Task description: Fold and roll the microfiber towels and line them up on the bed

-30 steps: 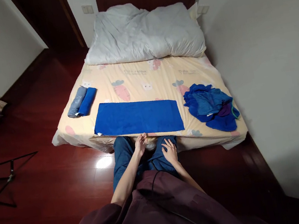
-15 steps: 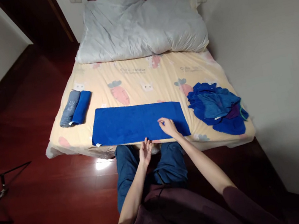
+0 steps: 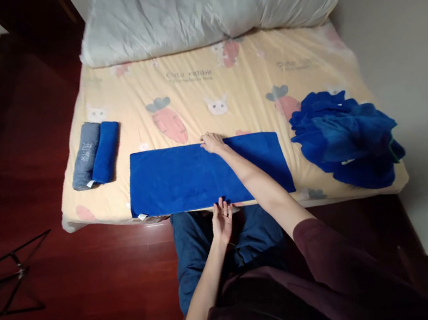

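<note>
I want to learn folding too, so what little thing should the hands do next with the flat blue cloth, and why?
I'd say the right hand should probably pinch the far edge of the flat blue cloth: its fingers are right at that edge, about midway along, while the left hand waits palm-up by the near edge.
</note>
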`<state>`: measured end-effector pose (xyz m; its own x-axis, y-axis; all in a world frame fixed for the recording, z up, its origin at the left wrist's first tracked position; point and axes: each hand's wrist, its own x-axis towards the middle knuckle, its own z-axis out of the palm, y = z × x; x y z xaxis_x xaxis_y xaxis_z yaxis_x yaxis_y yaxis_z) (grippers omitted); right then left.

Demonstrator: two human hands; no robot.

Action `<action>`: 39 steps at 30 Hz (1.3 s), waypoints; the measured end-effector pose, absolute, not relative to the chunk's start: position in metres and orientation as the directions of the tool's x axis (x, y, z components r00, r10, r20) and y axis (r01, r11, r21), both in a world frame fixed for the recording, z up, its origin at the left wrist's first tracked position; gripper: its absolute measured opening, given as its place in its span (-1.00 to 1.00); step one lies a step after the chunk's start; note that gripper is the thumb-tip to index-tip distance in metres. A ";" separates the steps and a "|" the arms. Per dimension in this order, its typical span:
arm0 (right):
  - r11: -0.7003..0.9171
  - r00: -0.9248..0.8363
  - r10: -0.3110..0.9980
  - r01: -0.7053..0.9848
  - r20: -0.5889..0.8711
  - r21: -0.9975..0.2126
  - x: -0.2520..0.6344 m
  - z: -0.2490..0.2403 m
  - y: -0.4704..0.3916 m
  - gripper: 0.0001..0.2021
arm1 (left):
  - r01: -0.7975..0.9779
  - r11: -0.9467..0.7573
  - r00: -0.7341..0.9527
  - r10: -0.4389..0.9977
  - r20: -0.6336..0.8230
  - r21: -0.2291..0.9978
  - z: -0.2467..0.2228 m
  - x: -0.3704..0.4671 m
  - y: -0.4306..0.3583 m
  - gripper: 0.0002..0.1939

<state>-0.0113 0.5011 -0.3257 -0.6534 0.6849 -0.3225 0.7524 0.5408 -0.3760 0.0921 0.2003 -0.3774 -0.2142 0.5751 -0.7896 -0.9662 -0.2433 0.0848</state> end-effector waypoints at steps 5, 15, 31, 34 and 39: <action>0.484 -0.643 0.626 0.764 -0.442 -0.426 -0.015 -0.317 0.526 -0.87 | -0.952 -0.306 -0.152 0.507 -0.849 -0.012 -0.362 0.091 0.206 -0.76; 0.417 -0.678 0.672 0.678 -0.298 -0.605 -0.013 -0.308 0.549 -0.81 | -0.962 -0.256 -0.214 0.498 -0.840 0.093 -0.329 0.091 0.201 -0.78; 0.298 -0.666 0.737 0.165 0.116 -0.940 0.041 -0.164 0.529 -0.70 | -0.635 -0.289 -0.713 0.577 -0.399 0.717 -0.242 0.018 0.170 -0.66; 0.192 -0.628 0.768 0.041 0.124 -0.980 0.062 -0.134 0.518 -0.57 | -0.413 -0.251 -0.785 0.586 -0.202 0.875 -0.208 -0.030 0.166 -0.61; 0.226 -0.696 0.688 -0.064 0.206 -0.972 0.095 -0.093 0.494 -0.39 | 0.105 -0.156 -0.832 0.527 0.173 0.982 -0.136 -0.110 0.171 -0.58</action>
